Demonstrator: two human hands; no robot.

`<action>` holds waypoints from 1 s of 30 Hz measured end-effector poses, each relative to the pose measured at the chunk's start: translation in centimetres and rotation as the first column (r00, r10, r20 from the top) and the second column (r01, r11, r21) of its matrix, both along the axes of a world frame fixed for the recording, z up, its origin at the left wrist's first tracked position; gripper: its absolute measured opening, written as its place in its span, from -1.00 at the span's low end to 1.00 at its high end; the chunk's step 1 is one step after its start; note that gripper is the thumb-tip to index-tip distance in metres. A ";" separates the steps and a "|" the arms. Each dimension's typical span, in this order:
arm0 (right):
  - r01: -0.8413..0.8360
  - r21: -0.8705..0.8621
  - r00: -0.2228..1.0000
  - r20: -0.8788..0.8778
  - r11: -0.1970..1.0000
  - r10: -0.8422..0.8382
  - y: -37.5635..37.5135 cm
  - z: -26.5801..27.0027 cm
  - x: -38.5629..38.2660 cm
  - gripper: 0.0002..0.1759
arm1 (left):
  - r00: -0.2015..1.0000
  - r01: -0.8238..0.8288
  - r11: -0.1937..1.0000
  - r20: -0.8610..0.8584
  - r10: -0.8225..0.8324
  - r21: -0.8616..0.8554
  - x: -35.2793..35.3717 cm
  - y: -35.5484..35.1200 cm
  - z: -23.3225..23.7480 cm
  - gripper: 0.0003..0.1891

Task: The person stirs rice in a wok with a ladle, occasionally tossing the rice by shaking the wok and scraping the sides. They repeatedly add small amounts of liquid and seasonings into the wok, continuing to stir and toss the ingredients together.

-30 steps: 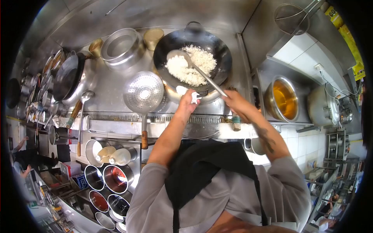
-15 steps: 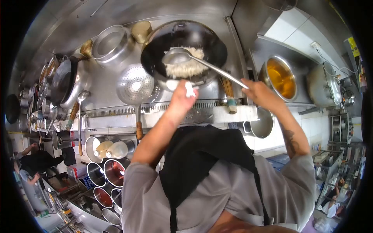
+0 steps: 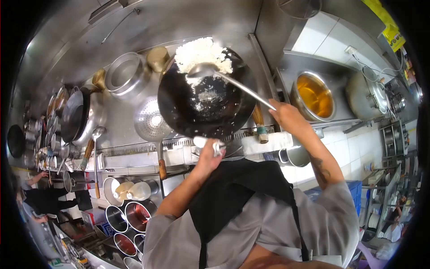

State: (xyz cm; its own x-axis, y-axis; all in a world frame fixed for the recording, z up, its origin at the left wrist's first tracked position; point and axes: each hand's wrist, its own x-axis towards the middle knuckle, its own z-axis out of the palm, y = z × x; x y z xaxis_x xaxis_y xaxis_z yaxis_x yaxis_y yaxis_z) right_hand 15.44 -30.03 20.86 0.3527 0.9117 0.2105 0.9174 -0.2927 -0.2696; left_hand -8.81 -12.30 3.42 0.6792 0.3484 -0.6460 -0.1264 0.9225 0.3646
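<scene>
A large black wok (image 3: 177, 105) is tilted up toward me. White rice (image 3: 197, 49) is massed at its far rim, partly in the air above it, and loose grains cling to the dark inside. My left hand (image 3: 208, 158) is closed on a white cloth (image 3: 201, 141) at the near rim of the wok; the grip under the cloth is hidden. In my right hand (image 3: 289, 117) is the handle of a long metal ladle (image 3: 244, 88). Its bowl is over the far half of the wok, against the lower side of the rice.
Left of the wok lie a perforated skimmer (image 3: 151, 119) and a metal strainer bowl (image 3: 123, 71). A bamboo brush (image 3: 259, 121) stands to the right, near a pot of amber liquid (image 3: 313, 96). Sauce pots (image 3: 138, 215) are at lower left. Another person (image 3: 42, 197) is at far left.
The wok has come nearer to me and tipped up, with my left hand drawn back. The rice has moved from the wok's middle to its far rim. The ladle stays in my right hand.
</scene>
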 end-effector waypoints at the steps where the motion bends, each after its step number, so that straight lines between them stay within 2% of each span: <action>1: -0.046 0.105 0.999 0.016 0.993 0.044 -0.5 -0.5 0.0 -0.55 | 0.994 -0.058 0.998 0.099 0.055 0.024 0.9 0.8 2.7 -0.92; 2: 0.034 0.068 0.989 -0.146 0.997 -0.024 -0.5 0.6 -1.0 -0.50 | 0.996 -0.069 0.901 0.079 0.039 0.427 2.4 2.7 1.0 -0.92; 4: 0.176 -0.032 0.886 -0.430 0.984 -0.172 0.1 5.3 -3.1 -0.39 | 0.996 -0.077 0.907 0.079 0.048 0.414 5.5 7.8 0.2 -0.92; 5: 0.189 0.019 0.784 -0.604 0.982 -0.139 0.5 6.4 -3.5 -0.39 | 0.992 -0.078 0.997 0.095 0.078 -0.005 6.4 9.9 0.9 -0.91; 7: 0.240 0.101 0.495 -0.868 0.965 -0.032 1.4 8.0 -4.0 -0.39 | 0.995 -0.030 0.999 0.095 0.027 0.038 7.6 12.0 -1.5 -0.91; 8: 0.266 0.228 0.380 -0.918 0.937 0.115 2.2 8.6 -4.8 -0.41 | 0.995 -0.006 0.998 0.096 0.001 0.059 8.0 12.4 -1.6 -0.91; 11: 0.288 0.311 -0.082 -0.934 0.906 0.347 5.4 7.0 -4.8 -0.43 | 0.997 -0.029 0.996 0.077 0.023 0.083 8.2 12.3 -2.3 -0.92; 12: 0.263 0.346 -0.179 -0.900 0.901 0.398 6.5 4.2 -4.3 -0.45 | 0.998 -0.035 0.998 0.046 0.033 0.061 8.6 12.6 -3.3 -0.91; 13: 0.223 0.316 -0.297 -0.879 0.922 0.374 7.4 2.1 -4.1 -0.50 | 0.999 -0.045 0.998 0.021 0.044 0.049 8.7 12.6 -3.2 -0.93; 15: 0.209 0.206 -0.388 -0.880 0.956 0.274 9.2 -4.9 -3.1 -0.54 | 0.998 -0.065 0.997 -0.024 0.066 0.029 8.9 12.3 -2.5 -0.96; 17: 0.224 -0.140 -0.395 -0.918 0.965 -0.042 11.6 -10.0 -2.2 -0.64 | 0.998 -0.065 0.997 0.021 0.065 0.042 9.0 12.2 -2.6 -0.96; 19: 0.335 -0.286 -0.270 -0.942 0.898 -0.200 13.6 -9.1 -4.0 -0.62 | 0.995 -0.095 0.994 0.036 0.094 0.049 8.8 11.7 -2.2 -0.95; 20: 0.325 -0.249 -0.079 -0.968 0.912 -0.237 13.9 -7.7 -4.4 -0.62 | 0.996 -0.084 0.996 -0.014 0.084 0.020 8.8 11.6 -1.1 -0.96; 22: 0.294 -0.201 0.280 -0.917 0.934 -0.285 13.0 -5.6 -6.6 -0.62 | 0.993 -0.117 0.993 -0.005 0.117 0.009 8.8 11.4 -1.7 -0.96; 24: 0.274 -0.185 0.220 -0.943 0.944 -0.249 11.4 -5.1 -7.4 -0.61 | 0.993 -0.099 0.995 0.071 0.097 0.029 9.0 11.6 -2.4 -0.94; 26: 0.243 -0.219 0.154 -0.953 0.945 -0.261 10.7 -6.5 -6.3 -0.61 | 0.995 -0.097 0.995 0.036 0.096 0.017 9.1 11.7 -2.2 -0.93; 27: 0.230 -0.227 0.238 -0.930 0.946 -0.281 10.8 -8.2 -5.0 -0.61 | 0.996 -0.092 0.996 0.017 0.092 0.015 9.0 11.6 -2.0 -0.93; 28: 0.217 -0.235 0.322 -0.899 0.947 -0.297 11.0 -9.7 -3.3 -0.60 | 0.995 -0.092 0.996 0.039 0.092 -0.005 9.1 11.9 -3.0 -0.83; 30: 0.187 -0.191 0.526 -0.809 0.963 -0.263 11.3 -8.8 -1.6 -0.57 | 0.995 -0.101 0.995 0.026 0.101 0.020 8.8 11.5 -2.2 -0.84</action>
